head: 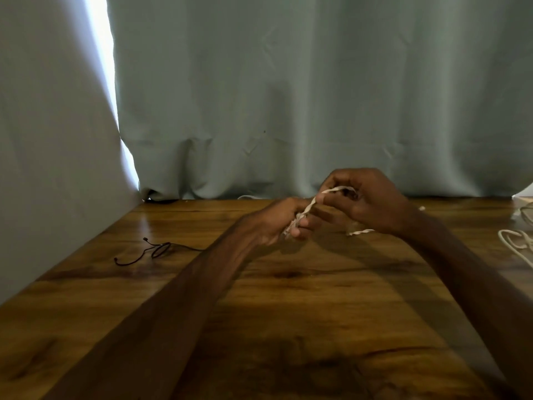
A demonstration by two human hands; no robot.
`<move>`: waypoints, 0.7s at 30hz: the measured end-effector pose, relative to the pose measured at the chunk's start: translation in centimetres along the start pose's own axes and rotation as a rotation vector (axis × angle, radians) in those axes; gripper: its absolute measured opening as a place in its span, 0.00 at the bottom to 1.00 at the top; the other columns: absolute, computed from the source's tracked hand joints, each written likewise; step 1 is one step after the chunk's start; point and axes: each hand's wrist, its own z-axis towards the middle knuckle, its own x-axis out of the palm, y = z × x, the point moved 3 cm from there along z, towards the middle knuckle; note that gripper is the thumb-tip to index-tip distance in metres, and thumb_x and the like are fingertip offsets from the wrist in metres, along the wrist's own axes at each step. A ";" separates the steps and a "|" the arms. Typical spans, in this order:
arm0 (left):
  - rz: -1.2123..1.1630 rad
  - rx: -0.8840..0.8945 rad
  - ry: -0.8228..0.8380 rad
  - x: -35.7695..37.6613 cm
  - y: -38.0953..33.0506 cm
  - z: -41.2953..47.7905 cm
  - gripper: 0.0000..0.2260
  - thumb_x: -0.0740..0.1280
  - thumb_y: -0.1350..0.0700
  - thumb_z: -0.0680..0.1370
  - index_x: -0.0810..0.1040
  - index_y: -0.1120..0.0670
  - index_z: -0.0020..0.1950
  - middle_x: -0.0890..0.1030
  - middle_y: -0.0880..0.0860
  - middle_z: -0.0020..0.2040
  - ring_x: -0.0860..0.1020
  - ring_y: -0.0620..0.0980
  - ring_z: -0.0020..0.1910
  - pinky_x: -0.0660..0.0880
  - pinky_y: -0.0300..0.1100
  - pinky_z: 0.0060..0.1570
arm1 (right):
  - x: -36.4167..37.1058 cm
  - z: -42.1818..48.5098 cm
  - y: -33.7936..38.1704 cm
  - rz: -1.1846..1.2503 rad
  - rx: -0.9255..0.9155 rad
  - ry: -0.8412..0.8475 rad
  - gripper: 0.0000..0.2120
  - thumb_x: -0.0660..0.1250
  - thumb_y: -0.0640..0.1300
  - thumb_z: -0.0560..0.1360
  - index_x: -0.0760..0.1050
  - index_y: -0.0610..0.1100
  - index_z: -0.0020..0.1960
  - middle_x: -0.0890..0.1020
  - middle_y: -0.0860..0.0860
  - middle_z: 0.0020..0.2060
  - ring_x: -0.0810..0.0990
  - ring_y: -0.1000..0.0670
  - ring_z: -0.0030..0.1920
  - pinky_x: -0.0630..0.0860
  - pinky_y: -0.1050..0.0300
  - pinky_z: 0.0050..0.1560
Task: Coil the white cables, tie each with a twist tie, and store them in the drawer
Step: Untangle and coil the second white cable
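While left hand (277, 226) and right hand (372, 203) meet mid-frame, a white cable (310, 207) spans them.
Left fingers curl round it, right fingers pinch it; a thin black wire (157, 250) lies centre-left.

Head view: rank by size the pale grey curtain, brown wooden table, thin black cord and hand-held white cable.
Pale grey curtain
Brown wooden table
Thin black cord and white cable: alike; the cable is partly hidden

Dim scene; daylight glares through a curtain (259, 96) gap at upper left, arms shadowing the glossy counter (288, 298); soft focus.
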 end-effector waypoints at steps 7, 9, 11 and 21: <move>-0.170 -0.025 0.293 1.9 -1.0 0.1 0.25 0.52 0.41 0.86 0.78 0.56 0.43 0.63 0.43 0.22 0.60 0.40 0.17 0.53 0.36 0.20 | -1.7 -0.6 -2.1 0.091 -0.013 -0.076 0.10 0.68 0.46 0.81 0.85 0.44 0.57 0.87 0.54 0.49 0.86 0.55 0.48 0.79 0.60 0.49; -0.205 0.007 0.340 2.7 -1.5 -0.1 0.20 0.53 0.48 0.87 0.75 0.54 0.41 0.63 0.42 0.23 0.60 0.39 0.17 0.54 0.35 0.19 | -1.3 -0.7 -2.5 0.154 0.006 -0.040 0.11 0.66 0.45 0.83 0.85 0.44 0.59 0.88 0.52 0.48 0.86 0.55 0.48 0.80 0.59 0.50; -0.263 0.055 0.380 3.3 -2.0 -0.2 0.17 0.53 0.52 0.87 0.74 0.53 0.43 0.64 0.42 0.23 0.60 0.39 0.17 0.52 0.38 0.23 | -0.6 -1.1 -2.9 0.228 0.061 -0.012 0.11 0.63 0.49 0.84 0.85 0.52 0.55 0.84 0.50 0.36 0.81 0.49 0.34 0.76 0.57 0.37; -0.546 0.196 0.124 2.6 -2.3 0.6 0.16 0.53 0.63 0.84 0.73 0.65 0.68 0.71 0.45 0.31 0.67 0.41 0.23 0.65 0.32 0.25 | 6.8 -2.4 -2.5 0.078 0.261 0.381 0.16 0.58 0.40 0.85 0.73 0.56 0.44 0.77 0.56 0.33 0.77 0.66 0.31 0.70 0.59 0.37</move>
